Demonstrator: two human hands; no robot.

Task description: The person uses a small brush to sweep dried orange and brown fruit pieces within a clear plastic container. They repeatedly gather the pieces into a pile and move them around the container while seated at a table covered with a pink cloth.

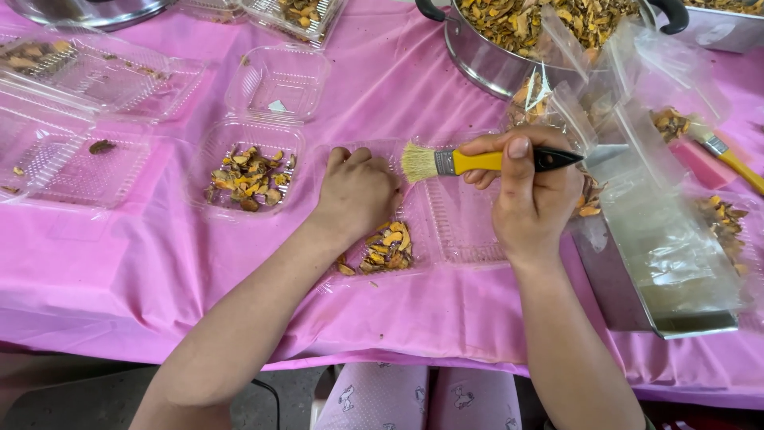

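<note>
- A pink plastic tablecloth [446, 87] covers the whole table and hangs over the near edge; below it the person's patterned trousers show.
- A big steel pot [485, 60] with black handles stands at the far right, heaped with dried yellow-orange slices.
- A long steel tray [637, 302] lies at the right, clear plastic bags [668, 239] draped over it, a few slices caught in them.
- An open clear clamshell box [469, 231] lies in front of the person; a small heap of dried slices [387, 248] sits in its near left corner.
- Left of it, a second open clamshell [248, 175] holds a looser scatter of the same slices in its near half; its far half is almost bare.
- More clear clamshells [87, 119] spread at the far left, holding only stray bits.
- The right hand [532, 195] is closed around the middle of a yellow-handled brush [477, 162] with a black end, thumb on top, pale bristles pointing left above the box.
- The left hand [356, 191] rests loosely curled, knuckles up, on the box's left part, just beyond the heap; whether it pinches anything cannot be told.
- A second brush [728, 155] lies at the far right edge, beside a pink block.
</note>
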